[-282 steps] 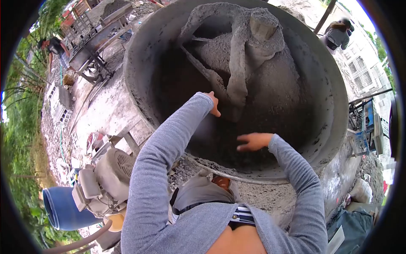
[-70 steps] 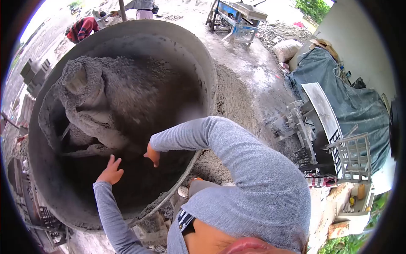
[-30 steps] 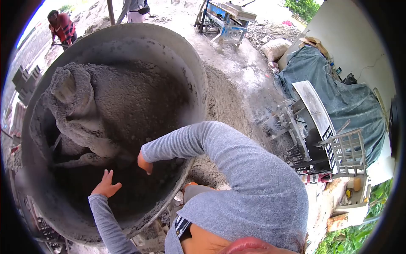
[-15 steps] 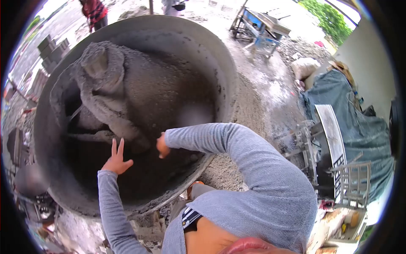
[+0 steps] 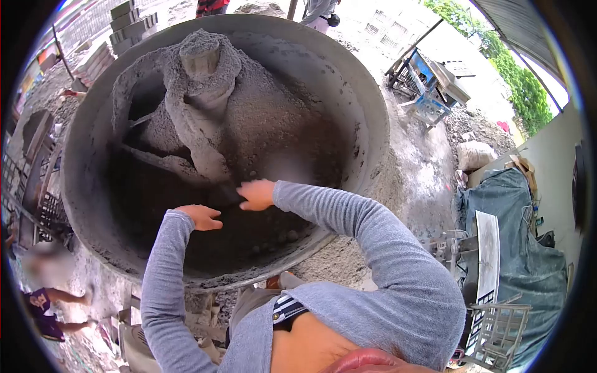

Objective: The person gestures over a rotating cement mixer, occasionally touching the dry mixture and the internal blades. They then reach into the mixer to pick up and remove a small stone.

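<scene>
Both my hands are over a large round concrete mixer pan (image 5: 373, 118) with a thick grey rim. My left hand (image 5: 200, 217) points right over the dark lower part of the pan, its fingers stretched out and partly hidden. A short way to its right, my right hand (image 5: 257, 194) points left with its fingers apart. Neither hand shows anything in it. Beyond them stands the cement-crusted mixing shaft (image 5: 200, 61), with a caked mixing arm (image 5: 196, 133) sloping down towards my hands. Damp, grainy concrete mix (image 5: 267, 112) lies around it; the pan's bottom is in shadow.
A blue-framed machine (image 5: 429, 84) stands at the back right. A green tarp (image 5: 516, 248) and a metal rack (image 5: 497, 332) lie to the right. Grey blocks (image 5: 132, 28) are stacked at the back left. Other people stand behind the pan and at the lower left.
My left hand has turned from fingers raised to pointing right. My right hand has gone from curled to fingers apart, and the hands are closer together. The view has shifted, revealing a person at lower left.
</scene>
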Tool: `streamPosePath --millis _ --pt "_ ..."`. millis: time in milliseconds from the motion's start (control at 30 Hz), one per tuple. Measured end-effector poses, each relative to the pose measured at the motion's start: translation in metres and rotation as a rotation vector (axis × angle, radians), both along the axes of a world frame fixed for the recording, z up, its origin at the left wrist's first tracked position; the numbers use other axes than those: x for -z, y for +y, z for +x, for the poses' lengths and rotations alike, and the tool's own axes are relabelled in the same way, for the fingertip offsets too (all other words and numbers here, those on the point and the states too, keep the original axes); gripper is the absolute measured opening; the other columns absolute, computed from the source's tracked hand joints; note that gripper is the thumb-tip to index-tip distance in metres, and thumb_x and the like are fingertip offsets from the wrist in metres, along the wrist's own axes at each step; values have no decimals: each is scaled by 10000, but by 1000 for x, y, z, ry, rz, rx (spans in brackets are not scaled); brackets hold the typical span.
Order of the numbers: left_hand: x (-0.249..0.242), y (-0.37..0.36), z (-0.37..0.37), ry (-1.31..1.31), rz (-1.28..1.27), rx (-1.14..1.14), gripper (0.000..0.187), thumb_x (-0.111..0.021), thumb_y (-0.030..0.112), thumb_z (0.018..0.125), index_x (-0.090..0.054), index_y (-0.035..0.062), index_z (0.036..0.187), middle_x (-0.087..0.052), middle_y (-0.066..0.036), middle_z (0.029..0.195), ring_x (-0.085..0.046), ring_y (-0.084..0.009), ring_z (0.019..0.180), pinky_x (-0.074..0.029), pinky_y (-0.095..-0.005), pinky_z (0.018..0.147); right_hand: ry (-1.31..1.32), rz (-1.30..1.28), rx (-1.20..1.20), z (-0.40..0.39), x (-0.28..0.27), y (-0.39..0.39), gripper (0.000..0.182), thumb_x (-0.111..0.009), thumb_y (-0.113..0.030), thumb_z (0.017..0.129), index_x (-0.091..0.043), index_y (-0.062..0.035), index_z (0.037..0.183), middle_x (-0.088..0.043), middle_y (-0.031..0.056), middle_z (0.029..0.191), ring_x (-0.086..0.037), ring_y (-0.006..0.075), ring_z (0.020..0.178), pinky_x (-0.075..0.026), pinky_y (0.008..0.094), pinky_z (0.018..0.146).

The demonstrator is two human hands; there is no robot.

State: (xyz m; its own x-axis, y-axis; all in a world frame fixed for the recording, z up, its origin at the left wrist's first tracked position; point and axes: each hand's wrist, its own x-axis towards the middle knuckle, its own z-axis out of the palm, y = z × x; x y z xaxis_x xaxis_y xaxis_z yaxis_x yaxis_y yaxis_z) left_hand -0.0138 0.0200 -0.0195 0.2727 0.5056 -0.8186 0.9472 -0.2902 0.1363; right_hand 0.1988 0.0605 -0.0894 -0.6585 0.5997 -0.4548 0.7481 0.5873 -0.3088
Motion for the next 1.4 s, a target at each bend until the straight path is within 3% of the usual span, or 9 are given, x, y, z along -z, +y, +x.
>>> streamPosePath --millis 133,300,533,633,700,867,1067,1267,1400 --pt "8 -4 -5 -271 294 -52 767 -561 450 781 -230 187 1420 -87 -111 1499 -251 -356 1321 -280 -399 1061 -498 -287 -341 2 -2 -16 617 -532 -537 808 -577 -30 1157 -549 162 1206 -479 300 1167 -375 414 968" --pt "-26 -9 1 -245 935 -212 837 -632 393 722 -216 186 1419 -101 -101 1494 -232 -461 1295 -297 -491 1035 318 432 -64 -1 -12 -5 643 -599 -343 795 -354 -74 1325 -167 214 1433 -209 462 1295 -277 577 1001" --pt "4 -6 7 -7 -79 90 715 -437 555 815 -273 191 1408 -274 -134 1442 -297 -274 1314 -232 -386 1086 306 438 114 -3 -1 -8 663 -601 -349 791 -342 -58 1327 -124 225 1442 -261 480 1259 -310 568 979" --pt "17 -5 2 -70 54 86 720 -513 486 803 -264 191 1411 -165 -120 1483 -258 -301 1329 -257 -395 1074 -178 -232 -228 -1 28 -10 553 -538 -482 808 -594 -23 1110 -514 178 1231 -494 342 1131 -390 425 953" --pt "10 -3 -5 -396 628 -53 752 -599 426 763 -280 186 1401 -98 -99 1498 -256 -371 1316 -289 -442 1046 -475 -414 -458 -4 32 -30 590 -506 -522 826 -594 -15 1114 -580 149 1159 -516 312 1112 -382 415 954" --pt "-8 -1 -20 -268 794 -271 794 -619 391 747 -236 185 1412 -118 -100 1494 -253 -396 1311 -285 -508 1031 98 -167 -421 -13 -3 -26 452 -544 -411 815 -612 -21 1033 -582 178 1090 -551 348 1011 -437 421 874" --pt "3 0 0 -52 -7 -106 682 -545 426 788 -330 157 1377 -309 -158 1419 -356 -316 1273 -294 -367 1053 595 523 31 -12 -30 -12 577 -573 -283 818 -364 -45 1301 -275 220 1378 -289 443 1258 -296 529 1004" --pt "-24 -12 10 -535 483 82 649 -578 341 791 -359 96 1350 -317 -160 1413 -358 -294 1272 -309 -355 1040 -471 -54 -125 10 9 -10 635 -564 -460 801 -430 -108 1312 -375 169 1360 -339 393 1253 -319 498 996" --pt "-21 -11 4 -534 516 -56 695 -587 344 786 -311 92 1373 -328 -154 1407 -350 -303 1276 -307 -353 1041 -396 -127 -94 7 -3 -5 503 -557 -446 808 -577 -78 1150 -533 154 1214 -496 309 1137 -396 422 942"
